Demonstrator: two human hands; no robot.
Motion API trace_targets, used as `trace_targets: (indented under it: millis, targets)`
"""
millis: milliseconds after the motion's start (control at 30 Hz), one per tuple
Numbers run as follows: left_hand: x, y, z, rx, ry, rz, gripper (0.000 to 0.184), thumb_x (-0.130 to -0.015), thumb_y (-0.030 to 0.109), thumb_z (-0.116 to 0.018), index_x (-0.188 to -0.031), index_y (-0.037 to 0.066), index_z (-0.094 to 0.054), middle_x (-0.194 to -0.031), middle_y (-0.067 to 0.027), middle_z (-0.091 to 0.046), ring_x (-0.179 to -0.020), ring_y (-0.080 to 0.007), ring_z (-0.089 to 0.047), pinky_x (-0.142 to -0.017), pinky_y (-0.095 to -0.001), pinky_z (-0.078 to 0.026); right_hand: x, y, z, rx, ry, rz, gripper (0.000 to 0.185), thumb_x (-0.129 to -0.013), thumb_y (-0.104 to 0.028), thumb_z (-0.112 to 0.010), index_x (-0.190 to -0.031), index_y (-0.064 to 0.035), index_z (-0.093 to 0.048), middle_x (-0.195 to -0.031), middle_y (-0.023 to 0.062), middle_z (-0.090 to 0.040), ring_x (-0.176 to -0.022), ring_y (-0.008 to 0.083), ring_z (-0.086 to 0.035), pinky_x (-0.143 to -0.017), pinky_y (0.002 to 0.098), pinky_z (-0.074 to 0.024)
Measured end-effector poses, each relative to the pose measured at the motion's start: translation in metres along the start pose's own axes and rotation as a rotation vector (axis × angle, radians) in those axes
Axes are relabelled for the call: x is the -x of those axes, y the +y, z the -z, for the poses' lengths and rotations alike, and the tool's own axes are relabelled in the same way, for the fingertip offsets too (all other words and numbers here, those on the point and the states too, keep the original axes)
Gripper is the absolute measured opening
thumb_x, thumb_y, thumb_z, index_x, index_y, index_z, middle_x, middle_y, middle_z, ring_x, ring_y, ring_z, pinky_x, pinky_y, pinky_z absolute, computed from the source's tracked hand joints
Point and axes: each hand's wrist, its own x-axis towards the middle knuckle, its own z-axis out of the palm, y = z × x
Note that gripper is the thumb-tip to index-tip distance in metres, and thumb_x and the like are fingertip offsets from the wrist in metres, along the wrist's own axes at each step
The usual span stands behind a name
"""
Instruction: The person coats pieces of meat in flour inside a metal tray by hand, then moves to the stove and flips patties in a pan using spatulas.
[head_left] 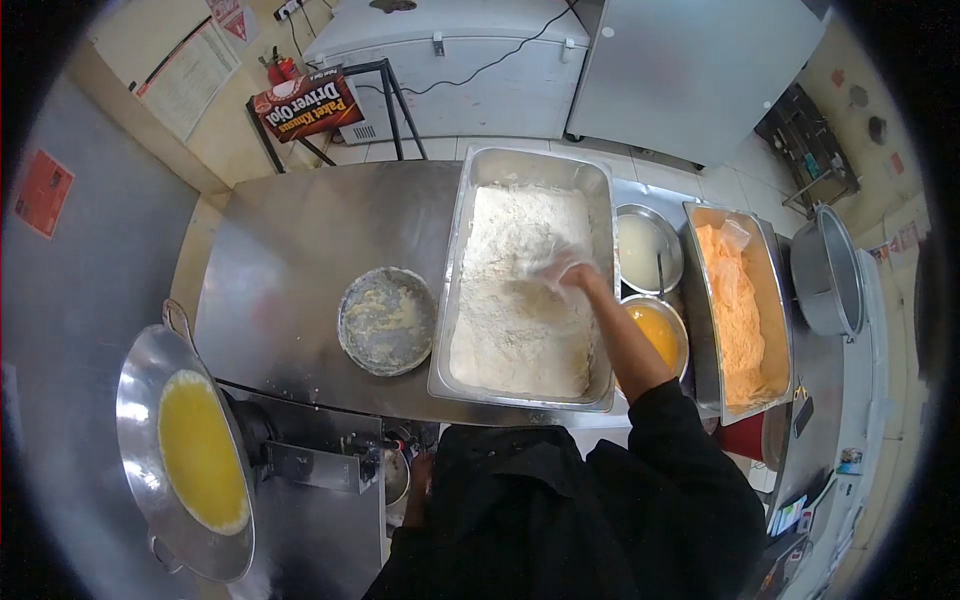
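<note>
My right hand [562, 268], in a clear plastic glove, is over the white flour [520, 340] in a deep metal tray [440, 350]. Motion smears its fingers, so their shape and anything in them cannot be made out. Low at my side is my left hand [420, 478], mostly dark and partly hidden beside my black clothing, near the stove edge. A round pan [362, 345] with pale, floury residue stands left of the tray. On the right are a bowl of cloudy pale liquid [640, 245] with a dark handle in it and a bowl of yellow-orange liquid [655, 330].
A long metal tray [708, 340] of orange food stands farther right, before a deep metal pot [828, 275]. At left, a wok [140, 430] holds yellow oil on the stove. Behind the steel table [290, 240] are a chest freezer [470, 85] and a red-brown box [308, 105].
</note>
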Motion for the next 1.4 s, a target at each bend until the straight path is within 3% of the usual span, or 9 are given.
trace_targets:
  millis: [200,267,467,567,633,900,1133,1300,1400]
  targets:
    - [-0.032,-0.031,-0.021,-0.209,-0.072,0.112,0.044,-0.081,0.043,-0.051,-0.090,0.001,-0.062,-0.087,-0.0255,-0.060,-0.088,-0.0413,-0.057,-0.074,-0.0473,-0.043,-0.029,0.075,-0.141,0.930,0.579,0.094,0.072,-0.072,-0.033,-0.067,-0.132,-0.0045,-0.039,-0.118,0.0165,-0.055,-0.099,0.0213,-0.056,-0.084,0.0333,-0.0456]
    - [-0.037,-0.026,-0.015,-0.289,-0.076,0.118,0.045,-0.081,0.043,-0.051,-0.092,0.001,-0.062,-0.090,-0.0256,-0.059,-0.091,-0.0409,-0.057,-0.076,-0.0465,-0.043,-0.045,0.081,-0.118,-0.156,0.178,-0.090,0.076,-0.067,-0.020,-0.075,-0.131,-0.0024,-0.039,-0.120,0.0146,-0.054,-0.102,0.0208,-0.055,-0.083,0.0294,-0.0473]
    - [-0.017,-0.004,-0.002,0.251,-0.083,0.179,0.036,-0.084,0.035,-0.049,-0.090,0.001,-0.061,-0.091,-0.0224,-0.060,-0.087,-0.0404,-0.057,-0.072,-0.0452,-0.043,-0.038,0.053,-0.043,-0.716,0.112,-0.129,0.082,-0.064,-0.013,-0.080,-0.132,-0.0006,-0.037,-0.121,0.0097,-0.054,-0.099,0.0203,-0.056,-0.080,0.0311,-0.0493]
    - [0.005,0.048,0.019,0.008,-0.120,0.311,0.032,-0.085,0.032,-0.049,-0.089,0.003,-0.061,-0.088,-0.0198,-0.060,-0.083,-0.0379,-0.057,-0.069,-0.0433,-0.043,-0.053,0.024,-0.061,-0.068,0.221,-0.043,0.095,-0.067,-0.047,-0.070,-0.137,0.0010,-0.026,-0.130,0.0198,-0.044,-0.119,0.0305,-0.042,-0.100,0.0397,-0.0335]
    - [0.002,-0.007,0.005,-0.540,-0.053,-0.473,0.029,-0.083,0.030,-0.051,-0.090,0.004,-0.061,-0.081,-0.0176,-0.060,-0.078,-0.0355,-0.058,-0.066,-0.0419,-0.044,-0.053,0.000,-0.076,0.413,0.150,-0.197,0.104,-0.070,-0.066,-0.053,-0.141,-0.0011,-0.014,-0.141,0.0245,-0.028,-0.135,0.0364,-0.018,-0.110,0.0454,-0.0134]
    - [0.003,0.033,0.010,0.306,-0.118,0.182,0.036,-0.083,0.036,-0.050,-0.092,0.004,-0.061,-0.081,-0.0216,-0.059,-0.078,-0.0419,-0.057,-0.071,-0.0480,-0.044,-0.089,0.049,-0.094,0.082,0.338,-0.062,0.039,-0.078,-0.010,-0.056,-0.115,-0.0003,-0.048,-0.108,0.0217,-0.058,-0.091,0.0304,-0.062,-0.071,0.0370,-0.0537]
    - [-0.011,0.004,-0.002,-0.006,-0.052,0.090,0.039,-0.083,0.039,-0.049,-0.091,0.003,-0.062,-0.085,-0.0241,-0.059,-0.083,-0.0429,-0.057,-0.071,-0.0485,-0.044,-0.033,0.055,-0.032,-0.760,0.078,0.008,0.038,-0.080,-0.022,-0.060,-0.110,0.0002,-0.056,-0.110,0.0192,-0.057,-0.089,0.0275,-0.058,-0.076,0.0341,-0.0471]
    - [-0.025,-0.018,-0.012,-0.266,-0.079,0.071,0.042,-0.083,0.041,-0.048,-0.090,0.002,-0.062,-0.087,-0.0259,-0.059,-0.086,-0.0436,-0.057,-0.071,-0.0488,-0.044,-0.013,0.035,-0.078,0.348,0.212,-0.251,0.098,-0.066,-0.053,-0.067,-0.131,0.0074,-0.025,-0.104,0.0286,-0.055,-0.095,0.0347,-0.057,-0.084,0.0365,-0.0452]
    - [-0.027,-0.008,-0.010,-0.242,-0.058,0.007,0.043,-0.083,0.041,-0.048,-0.089,0.001,-0.062,-0.084,-0.0250,-0.060,-0.082,-0.0428,-0.058,-0.068,-0.0478,-0.044,-0.044,0.058,-0.131,0.232,0.292,-0.331,0.074,-0.071,-0.045,-0.064,-0.121,0.0046,-0.041,-0.096,0.0221,-0.060,-0.089,0.0334,-0.059,-0.080,0.0367,-0.0465]
